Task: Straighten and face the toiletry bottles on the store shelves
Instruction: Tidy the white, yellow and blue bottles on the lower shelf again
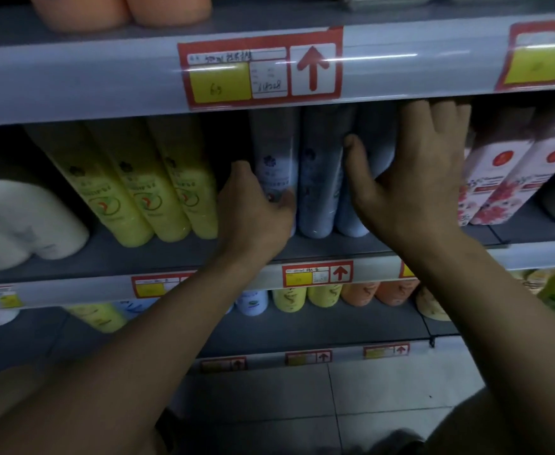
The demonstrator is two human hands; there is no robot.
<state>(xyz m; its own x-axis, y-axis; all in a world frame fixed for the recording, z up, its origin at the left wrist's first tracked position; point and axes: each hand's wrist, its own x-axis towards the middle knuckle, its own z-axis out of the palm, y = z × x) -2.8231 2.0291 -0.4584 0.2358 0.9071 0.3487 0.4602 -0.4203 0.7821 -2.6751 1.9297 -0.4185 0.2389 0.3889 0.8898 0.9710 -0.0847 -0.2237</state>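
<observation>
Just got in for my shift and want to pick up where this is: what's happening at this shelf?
A person is facing the pale blue bottles on the middle shelf. The left hand grips the leftmost one low down, while the right hand rests spread over the rightmost. The yellow bottles to the left lean sideways, untouched.

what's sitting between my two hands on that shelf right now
In the head view, the middle pale blue bottle stands between your left hand and right hand.
</observation>
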